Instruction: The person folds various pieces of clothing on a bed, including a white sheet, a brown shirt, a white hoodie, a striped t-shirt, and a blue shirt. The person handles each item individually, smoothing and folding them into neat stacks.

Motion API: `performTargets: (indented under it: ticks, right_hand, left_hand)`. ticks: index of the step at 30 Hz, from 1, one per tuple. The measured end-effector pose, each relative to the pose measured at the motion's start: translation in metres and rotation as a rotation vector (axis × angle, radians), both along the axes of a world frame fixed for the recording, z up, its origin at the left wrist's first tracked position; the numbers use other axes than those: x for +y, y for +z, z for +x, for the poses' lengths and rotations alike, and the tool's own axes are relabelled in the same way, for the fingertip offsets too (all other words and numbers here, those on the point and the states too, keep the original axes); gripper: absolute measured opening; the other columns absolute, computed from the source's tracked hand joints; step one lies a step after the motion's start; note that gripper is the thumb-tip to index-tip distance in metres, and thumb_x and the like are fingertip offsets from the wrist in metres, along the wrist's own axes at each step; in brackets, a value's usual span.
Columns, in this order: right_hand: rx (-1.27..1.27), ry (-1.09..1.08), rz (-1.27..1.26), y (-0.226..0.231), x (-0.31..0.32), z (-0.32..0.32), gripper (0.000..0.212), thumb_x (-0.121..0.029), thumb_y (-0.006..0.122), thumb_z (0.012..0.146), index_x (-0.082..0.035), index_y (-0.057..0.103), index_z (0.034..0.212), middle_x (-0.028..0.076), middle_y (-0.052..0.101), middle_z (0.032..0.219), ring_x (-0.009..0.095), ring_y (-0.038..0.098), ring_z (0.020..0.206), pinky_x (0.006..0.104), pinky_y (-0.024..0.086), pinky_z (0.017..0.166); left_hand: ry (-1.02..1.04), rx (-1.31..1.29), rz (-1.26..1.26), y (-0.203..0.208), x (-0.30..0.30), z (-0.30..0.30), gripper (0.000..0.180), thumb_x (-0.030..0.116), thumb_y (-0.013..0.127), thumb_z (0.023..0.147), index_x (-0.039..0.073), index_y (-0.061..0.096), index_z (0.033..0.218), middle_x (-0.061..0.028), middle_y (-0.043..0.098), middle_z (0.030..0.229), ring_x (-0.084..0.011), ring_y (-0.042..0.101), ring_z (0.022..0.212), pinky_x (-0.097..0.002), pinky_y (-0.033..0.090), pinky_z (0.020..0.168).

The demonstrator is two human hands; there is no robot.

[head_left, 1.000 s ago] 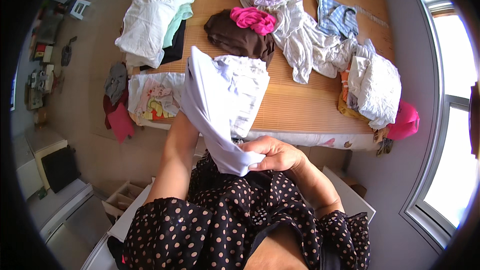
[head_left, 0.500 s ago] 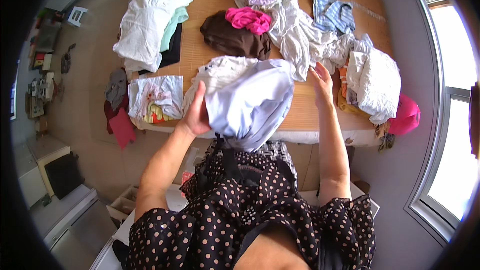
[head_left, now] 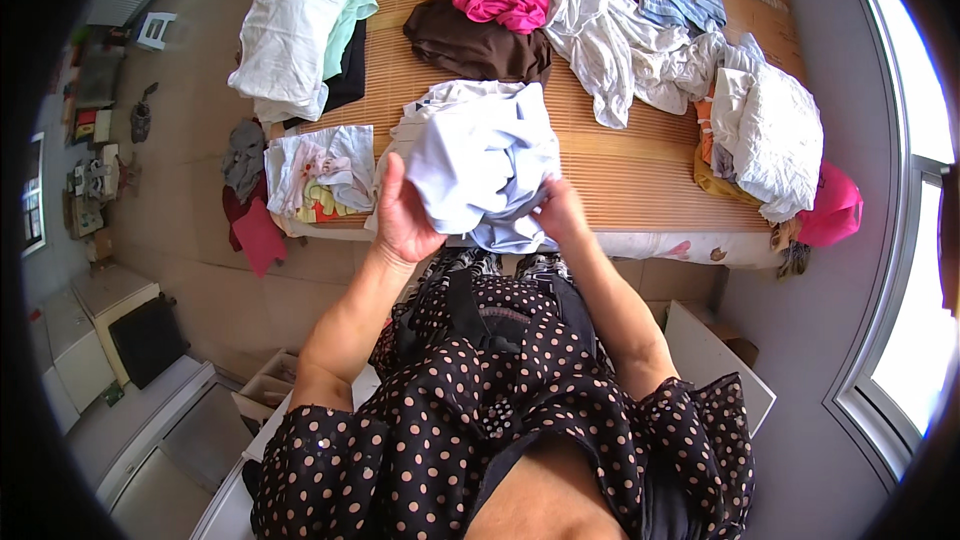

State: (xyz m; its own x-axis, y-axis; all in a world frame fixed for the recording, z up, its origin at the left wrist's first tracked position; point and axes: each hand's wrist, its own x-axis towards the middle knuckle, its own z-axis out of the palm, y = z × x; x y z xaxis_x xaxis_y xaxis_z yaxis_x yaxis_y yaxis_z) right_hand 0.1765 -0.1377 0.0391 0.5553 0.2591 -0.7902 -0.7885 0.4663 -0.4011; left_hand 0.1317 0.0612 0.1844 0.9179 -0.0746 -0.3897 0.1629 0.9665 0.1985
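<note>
A pale blue garment [head_left: 485, 165], bunched into a rounded bundle, is in front of me at the near edge of the bed; its exact kind is hard to make out. My left hand [head_left: 408, 212] rests against its left side, palm toward the cloth and thumb standing apart. At its lower right, my right hand [head_left: 562, 210] is slightly blurred, with the fingers curled onto the cloth. Behind and partly beneath the bundle lies a folded white garment [head_left: 405, 130].
The bed has a slatted bamboo mat [head_left: 640, 180]. Beyond lie a brown garment [head_left: 470, 40], a pink cloth [head_left: 500, 6] and crumpled white clothing [head_left: 600, 50]. White stacks stand left [head_left: 295, 35] and right [head_left: 775, 135]. A small folded pile [head_left: 320, 170] sits near left.
My right hand has moved left and down from the mat to the pale blue garment. The bundle has settled lower and more compact, and the view has shifted slightly.
</note>
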Motion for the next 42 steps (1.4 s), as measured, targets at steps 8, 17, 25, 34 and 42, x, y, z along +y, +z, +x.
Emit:
performTargets:
  ticks: [8, 17, 25, 34, 42]
  right_hand:
    - [-0.429, -0.308, -0.059, 0.018, -0.088, 0.111, 0.042, -0.023, 0.050, 0.083, -0.001, 0.042, 0.118, 0.015, 0.051, 0.111, 0.025, 0.047, 0.104, 0.0417, 0.036, 0.089]
    - [-0.017, 0.294, -0.350, -0.020, -0.029, 0.052, 0.038, -0.030, 0.064, 0.075, -0.007, 0.051, 0.101, 0.005, 0.055, 0.084, 0.017, 0.054, 0.078, 0.0316, 0.046, 0.066]
    - [-0.850, 1.037, -1.227, -0.019, 0.017, 0.011, 0.035, -0.029, 0.063, 0.067, -0.014, 0.060, 0.098, 0.018, 0.060, 0.086, 0.031, 0.058, 0.083, 0.0375, 0.045, 0.076]
    - [-0.725, 1.592, -0.970, -0.023, -0.017, -0.005, 0.022, -0.029, 0.053, 0.073, -0.013, 0.064, 0.085, 0.011, 0.063, 0.085, 0.027, 0.060, 0.079, 0.0369, 0.047, 0.069]
    - [-1.146, 1.030, -0.654, 0.004, 0.036, 0.029, 0.017, -0.008, 0.048, 0.074, -0.002, 0.062, 0.083, 0.016, 0.059, 0.078, 0.031, 0.058, 0.074, 0.0351, 0.045, 0.069]
  left_hand:
    - [0.442, 0.041, 0.074, -0.096, 0.086, -0.022, 0.041, 0.042, 0.051, 0.081, 0.008, 0.049, 0.103, -0.0119, 0.050, 0.114, -0.0260, 0.048, 0.104, -0.0445, 0.042, 0.087]
    - [0.063, 0.515, 0.264, -0.146, 0.025, -0.010, 0.068, 0.039, 0.061, 0.076, -0.003, 0.026, 0.117, -0.0190, 0.051, 0.104, -0.0265, 0.055, 0.096, -0.0358, 0.049, 0.081]
    - [-0.046, 0.724, 0.731, -0.182, 0.028, 0.030, 0.022, 0.027, 0.060, 0.078, 0.010, 0.048, 0.085, -0.0017, 0.055, 0.063, -0.0107, 0.052, 0.049, -0.0216, 0.041, 0.039]
    - [-0.163, 0.356, 0.236, -0.147, 0.049, -0.052, 0.036, 0.022, 0.043, 0.083, 0.002, 0.045, 0.113, -0.0133, 0.051, 0.114, -0.0247, 0.050, 0.103, -0.0415, 0.039, 0.089]
    - [-0.391, 0.355, 0.176, -0.130, 0.015, -0.048, 0.052, 0.027, 0.062, 0.075, 0.005, 0.043, 0.117, -0.0084, 0.053, 0.110, -0.0209, 0.052, 0.100, -0.0378, 0.040, 0.089]
